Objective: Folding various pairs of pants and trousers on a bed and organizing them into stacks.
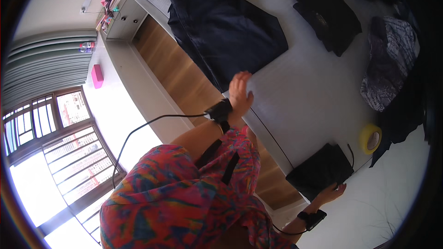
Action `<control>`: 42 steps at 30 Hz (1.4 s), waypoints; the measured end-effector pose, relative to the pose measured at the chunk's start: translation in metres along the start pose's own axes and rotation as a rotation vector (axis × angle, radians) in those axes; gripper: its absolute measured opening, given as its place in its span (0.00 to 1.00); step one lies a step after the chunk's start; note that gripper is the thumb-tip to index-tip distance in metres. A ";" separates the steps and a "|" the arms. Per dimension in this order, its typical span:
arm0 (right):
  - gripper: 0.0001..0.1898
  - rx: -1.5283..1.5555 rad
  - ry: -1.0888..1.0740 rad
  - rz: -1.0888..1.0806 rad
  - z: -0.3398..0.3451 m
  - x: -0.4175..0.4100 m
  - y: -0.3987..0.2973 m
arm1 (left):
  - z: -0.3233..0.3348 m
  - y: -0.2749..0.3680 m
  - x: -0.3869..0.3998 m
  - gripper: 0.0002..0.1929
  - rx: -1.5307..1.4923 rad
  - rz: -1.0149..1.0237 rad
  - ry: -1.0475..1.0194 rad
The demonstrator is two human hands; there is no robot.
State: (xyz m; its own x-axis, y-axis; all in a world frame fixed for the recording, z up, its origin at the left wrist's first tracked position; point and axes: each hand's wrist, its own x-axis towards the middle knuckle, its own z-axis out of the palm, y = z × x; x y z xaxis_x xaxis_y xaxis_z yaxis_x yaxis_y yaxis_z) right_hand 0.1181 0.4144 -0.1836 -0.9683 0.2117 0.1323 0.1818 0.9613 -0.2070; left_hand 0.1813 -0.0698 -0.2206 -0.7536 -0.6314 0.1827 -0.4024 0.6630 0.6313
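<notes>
My left hand is at the near edge of a grey padded surface, thumb apart and nothing in it. Just beyond its fingertips lies the corner of a large dark navy garment, spread out with creases. My right hand is at the lower corner of a folded black cloth; whether the fingers pinch that cloth is hard to see. A short dark cord or strap sticks out past the cloth's far side. Each wrist wears a black device with a cable.
Beyond the cloth sits a yellow tape roll. Further off are a black folded garment and a grey patterned garment. Wooden floor shows in a gap before a white ledge bearing a pink box. A barred window is on the left.
</notes>
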 end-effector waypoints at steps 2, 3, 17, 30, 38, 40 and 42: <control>0.16 0.394 -0.123 0.052 0.017 -0.005 -0.109 | -0.035 -0.061 0.040 0.28 0.126 -0.149 0.252; 0.14 0.640 -0.263 -0.016 0.039 -0.010 -0.135 | -0.045 -0.089 0.055 0.29 0.170 -0.221 0.319; 0.26 0.967 -0.732 0.112 0.152 -0.134 -0.454 | -0.082 -0.184 0.140 0.22 -1.052 -0.916 0.042; 0.39 0.814 -0.483 -0.161 0.046 -0.065 -0.420 | -0.037 -0.036 0.096 0.19 -1.355 -0.765 -0.145; 0.13 1.364 -0.142 0.399 -0.005 -0.031 -0.357 | -0.046 0.109 0.059 0.29 -0.684 0.289 -0.986; 0.19 1.513 -0.012 0.600 -0.030 -0.022 -0.292 | -0.029 0.122 0.040 0.29 -0.714 0.468 -0.831; 0.24 1.496 0.103 0.654 -0.054 -0.019 -0.206 | -0.012 0.117 0.020 0.31 -0.644 0.588 -0.716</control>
State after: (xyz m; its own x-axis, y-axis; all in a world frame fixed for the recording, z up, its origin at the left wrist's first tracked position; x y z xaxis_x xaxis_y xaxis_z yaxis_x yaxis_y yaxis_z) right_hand 0.1082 0.2215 -0.0906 -0.7714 0.5598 -0.3025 0.1548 -0.2960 -0.9426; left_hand 0.1251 -0.0094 -0.1340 -0.9455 0.2237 0.2366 0.3005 0.3198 0.8986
